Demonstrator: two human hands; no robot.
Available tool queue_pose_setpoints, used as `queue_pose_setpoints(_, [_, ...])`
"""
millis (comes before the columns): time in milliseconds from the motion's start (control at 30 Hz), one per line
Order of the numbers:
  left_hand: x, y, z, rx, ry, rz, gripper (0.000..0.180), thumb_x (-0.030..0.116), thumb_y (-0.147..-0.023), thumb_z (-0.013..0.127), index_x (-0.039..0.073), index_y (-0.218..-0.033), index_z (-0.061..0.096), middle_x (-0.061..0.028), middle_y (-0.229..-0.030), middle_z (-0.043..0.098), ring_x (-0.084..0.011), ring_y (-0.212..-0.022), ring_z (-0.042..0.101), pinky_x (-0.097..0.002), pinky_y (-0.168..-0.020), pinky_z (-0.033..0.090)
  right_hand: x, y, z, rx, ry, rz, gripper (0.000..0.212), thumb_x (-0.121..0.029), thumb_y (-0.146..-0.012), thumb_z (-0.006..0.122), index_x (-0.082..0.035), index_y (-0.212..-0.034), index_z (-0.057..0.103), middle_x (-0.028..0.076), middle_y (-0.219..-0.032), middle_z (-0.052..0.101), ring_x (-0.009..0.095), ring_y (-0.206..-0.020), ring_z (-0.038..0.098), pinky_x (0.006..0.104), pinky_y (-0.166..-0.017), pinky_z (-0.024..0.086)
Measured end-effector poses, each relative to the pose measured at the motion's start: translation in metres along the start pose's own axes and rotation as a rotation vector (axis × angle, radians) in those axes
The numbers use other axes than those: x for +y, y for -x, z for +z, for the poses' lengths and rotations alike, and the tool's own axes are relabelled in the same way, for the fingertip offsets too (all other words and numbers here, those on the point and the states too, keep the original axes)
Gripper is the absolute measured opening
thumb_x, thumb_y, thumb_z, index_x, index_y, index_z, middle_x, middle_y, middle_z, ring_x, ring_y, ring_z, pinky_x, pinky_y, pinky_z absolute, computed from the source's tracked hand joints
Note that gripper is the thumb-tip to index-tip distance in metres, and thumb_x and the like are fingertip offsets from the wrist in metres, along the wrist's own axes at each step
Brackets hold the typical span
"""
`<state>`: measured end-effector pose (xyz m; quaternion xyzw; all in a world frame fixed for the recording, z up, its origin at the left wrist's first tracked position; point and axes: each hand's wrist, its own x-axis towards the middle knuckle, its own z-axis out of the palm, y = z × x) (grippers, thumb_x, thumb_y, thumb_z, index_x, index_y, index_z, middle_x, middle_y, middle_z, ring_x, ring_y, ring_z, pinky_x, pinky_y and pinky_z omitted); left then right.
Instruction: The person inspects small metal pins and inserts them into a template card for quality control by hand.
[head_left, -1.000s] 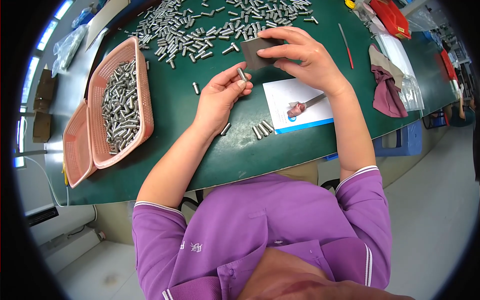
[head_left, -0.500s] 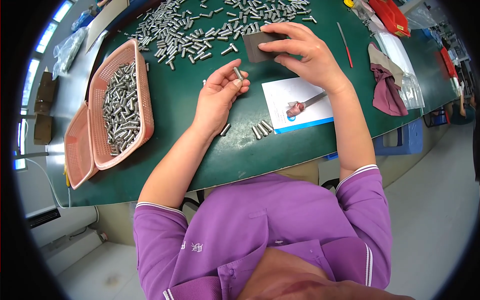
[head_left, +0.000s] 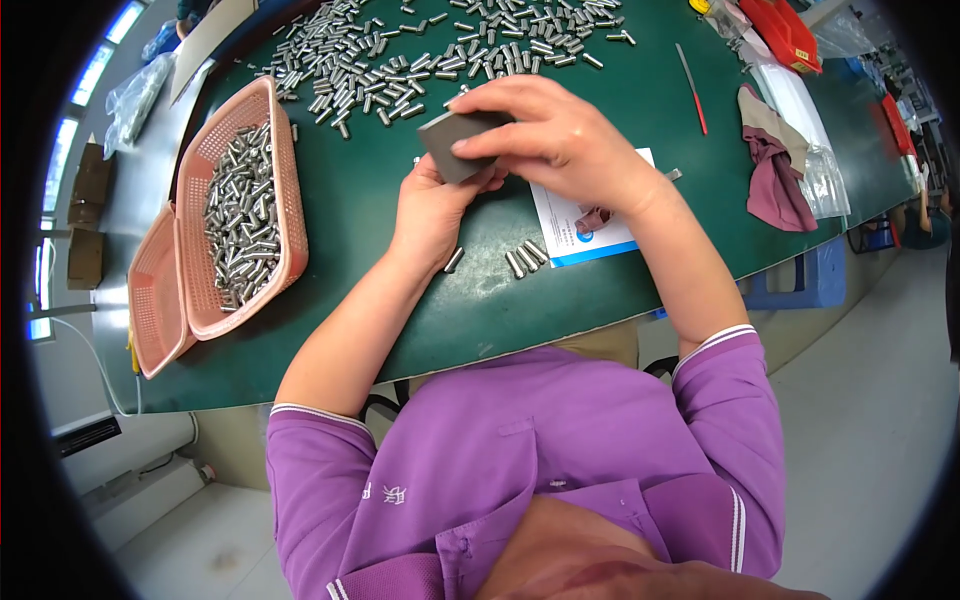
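Note:
My right hand [head_left: 560, 140] grips a dark grey rectangular block [head_left: 452, 148], which looks like a sanding sponge, between thumb and fingers. The block is over the fingers of my left hand [head_left: 430, 210]. Those fingers are closed on a metal bolt, which is now hidden behind the block. One loose bolt [head_left: 454, 260] lies beside my left wrist. Several bolts [head_left: 527, 258] stand in a row of lying pieces to its right. Under my right hand is a white sheet with a blue edge [head_left: 597, 252], bearing a file-like tool with a reddish wrapped handle [head_left: 594, 220].
Many loose bolts [head_left: 370, 60] are heaped across the far side of the green table [head_left: 380, 160]. A pink basket [head_left: 290, 200] full of bolts stands at the left. On the right are a red-handled file [head_left: 692, 90], a maroon cloth [head_left: 778, 190] and a red bin [head_left: 780, 35].
My right hand has brought the grey block left and down, from beside the left hand to over its fingers. The bolt in my left hand has gone out of sight behind it.

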<state>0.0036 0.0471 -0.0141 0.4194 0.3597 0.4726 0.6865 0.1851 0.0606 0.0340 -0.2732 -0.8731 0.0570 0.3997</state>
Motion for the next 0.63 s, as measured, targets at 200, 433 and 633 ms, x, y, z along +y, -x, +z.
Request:
queue_pose_setpoints(200, [0.002, -0.001, -0.001, -0.012, 0.047, -0.008, 0.038, -0.002, -0.091, 0.057, -0.002, -0.128, 0.053, -0.0095, -0.107, 0.063, -0.0157, -0.093, 0.062, -0.0266, -0.084, 0.053, 0.028, 0.018, -0.029, -0.002, 0.093, 0.135, 0.036, -0.001, -0.069, 0.070, -0.017, -0.101, 0.071, 0.003, -0.122, 0.061, 0.027, -0.112, 0.056, 0.0379, -0.096, 0.046])
queue_pose_setpoints(433, [-0.001, 0.001, -0.002, -0.017, -0.020, -0.050, 0.042, -0.001, -0.091, 0.057, -0.001, -0.133, 0.050, -0.0091, -0.108, 0.061, -0.0157, -0.093, 0.062, -0.0269, -0.084, 0.053, 0.001, 0.001, 0.003, 0.021, -0.037, 0.049, 0.036, -0.002, -0.069, 0.071, -0.019, -0.100, 0.071, 0.000, -0.121, 0.061, 0.026, -0.112, 0.055, 0.0367, -0.094, 0.048])
queue_pose_setpoints(633, [0.004, 0.001, -0.003, -0.058, 0.000, -0.053, 0.043, 0.001, -0.093, 0.055, 0.001, -0.136, 0.048, -0.0088, -0.111, 0.060, -0.0150, -0.095, 0.062, -0.0264, -0.086, 0.051, 0.038, 0.020, -0.025, -0.027, 0.150, 0.142, 0.036, 0.000, -0.072, 0.069, -0.018, -0.102, 0.072, 0.002, -0.125, 0.060, 0.028, -0.116, 0.055, 0.0377, -0.096, 0.046])
